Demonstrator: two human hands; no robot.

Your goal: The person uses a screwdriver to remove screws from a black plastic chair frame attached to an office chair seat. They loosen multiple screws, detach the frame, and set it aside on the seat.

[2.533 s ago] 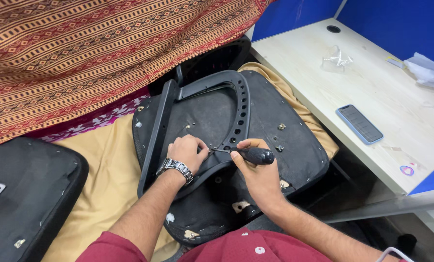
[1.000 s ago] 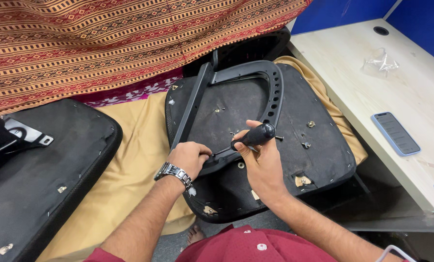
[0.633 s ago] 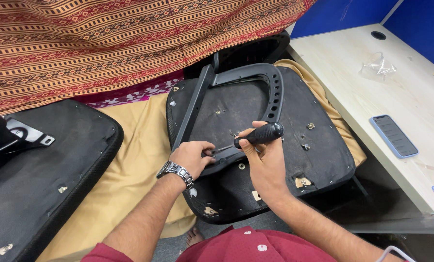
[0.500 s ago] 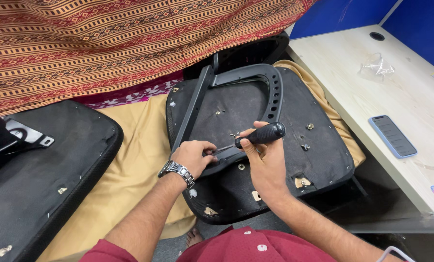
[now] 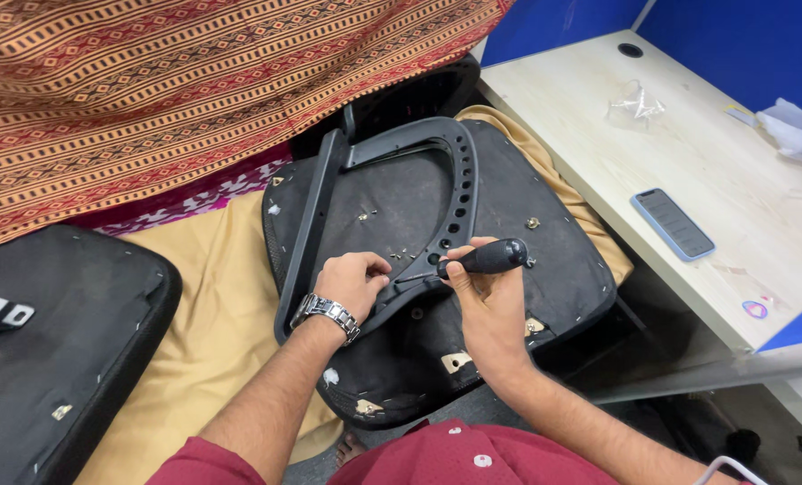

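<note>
A black chair seat pad lies upside down on tan cloth, with a black plastic frame resting on it. My right hand grips the black handle of a screwdriver, whose tip points left at the frame's lower bar. My left hand, with a metal wristwatch, presses on that bar beside the tip, fingers curled. Small screws and fittings dot the pad's underside.
Another black seat cushion lies at the left. A striped red and tan fabric covers the back. A pale desk at the right holds a phone, a crumpled clear wrapper and a white cloth.
The view has shifted left and closer, so the seat pad sits more central. Both hands stay on the frame and screwdriver, the handle lying slightly flatter than before.
</note>
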